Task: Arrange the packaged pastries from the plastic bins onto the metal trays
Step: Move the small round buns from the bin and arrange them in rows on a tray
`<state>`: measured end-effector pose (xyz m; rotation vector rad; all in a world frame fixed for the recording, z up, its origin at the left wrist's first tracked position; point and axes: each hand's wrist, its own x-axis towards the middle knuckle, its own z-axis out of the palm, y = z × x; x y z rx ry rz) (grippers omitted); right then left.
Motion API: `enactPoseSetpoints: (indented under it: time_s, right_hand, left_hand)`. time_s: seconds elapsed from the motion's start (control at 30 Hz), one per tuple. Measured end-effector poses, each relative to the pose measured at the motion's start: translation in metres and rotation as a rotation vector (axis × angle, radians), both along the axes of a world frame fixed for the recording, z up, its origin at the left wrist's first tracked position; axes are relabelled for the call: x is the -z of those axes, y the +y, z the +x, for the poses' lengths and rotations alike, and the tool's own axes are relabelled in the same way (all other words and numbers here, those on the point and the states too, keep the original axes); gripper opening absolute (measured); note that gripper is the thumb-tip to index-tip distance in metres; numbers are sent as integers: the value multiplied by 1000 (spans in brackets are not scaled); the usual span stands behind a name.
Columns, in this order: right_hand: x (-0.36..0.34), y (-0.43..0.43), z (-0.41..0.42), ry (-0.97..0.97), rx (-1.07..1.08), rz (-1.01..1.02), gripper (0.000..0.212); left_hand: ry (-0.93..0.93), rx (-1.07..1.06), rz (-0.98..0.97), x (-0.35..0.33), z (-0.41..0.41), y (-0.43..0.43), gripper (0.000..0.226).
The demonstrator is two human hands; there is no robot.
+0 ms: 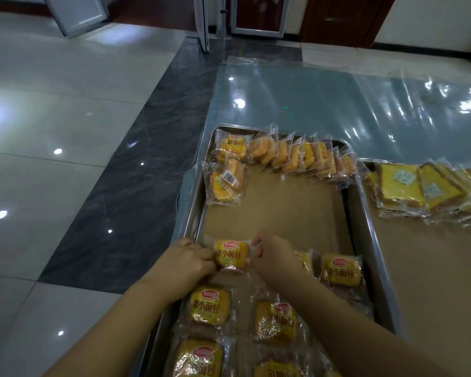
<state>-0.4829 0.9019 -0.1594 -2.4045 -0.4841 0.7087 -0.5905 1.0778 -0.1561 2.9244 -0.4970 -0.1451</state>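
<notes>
A metal tray (pixel 197 213) lined with brown paper lies in front of me. A packaged yellow pastry (pixel 231 253) sits near its left rim. My left hand (pixel 186 261) pinches the wrapper's left end and my right hand (pixel 273 257) pinches its right end. Several more packaged pastries (pixel 210 304) lie in rows nearer me, and another (pixel 341 269) lies to the right. A row of overlapping packages (pixel 299 156) leans along the tray's far edge, with two more packages (pixel 226 180) at the far left corner.
A second paper-lined tray (pixel 419 268) on the right holds sliced cake packages (pixel 419 189). Both trays rest on a table covered with shiny plastic film (pixel 310 99). The tiled floor (pixel 65 159) lies to the left. No plastic bins are in view.
</notes>
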Motion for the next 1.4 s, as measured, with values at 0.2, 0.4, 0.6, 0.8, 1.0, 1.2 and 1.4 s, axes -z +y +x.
enactPoseSetpoints:
  time_s: [0.2, 0.4, 0.6, 0.8, 1.0, 1.2, 1.4]
  right_hand:
    - [-4, 2, 7, -74, -195, -187, 11]
    - [-25, 17, 56, -120, -193, -224, 18]
    - [-25, 65, 90, -307, -284, -93, 56]
    - [-12, 90, 107, -255, -423, -121, 53]
    - [-2, 68, 118, -347, -173, -32, 17]
    - [-1, 29, 129, -99, 264, 241, 11]
    - [-5, -13, 141, 155, 357, 199, 18]
  left_hand:
    - [104, -137, -193, -1, -1, 9, 28]
    - [-145, -387, -256, -10, 32, 22, 17]
    - [-195, -498, -187, -6, 81, 45, 24]
    - [-52, -373, 56, 6, 102, 62, 35]
    - [56, -337, 262, 20, 99, 63, 45]
    - [68, -328, 177, 22, 101, 45, 39]
    - [91, -304, 23, 28, 108, 31, 38]
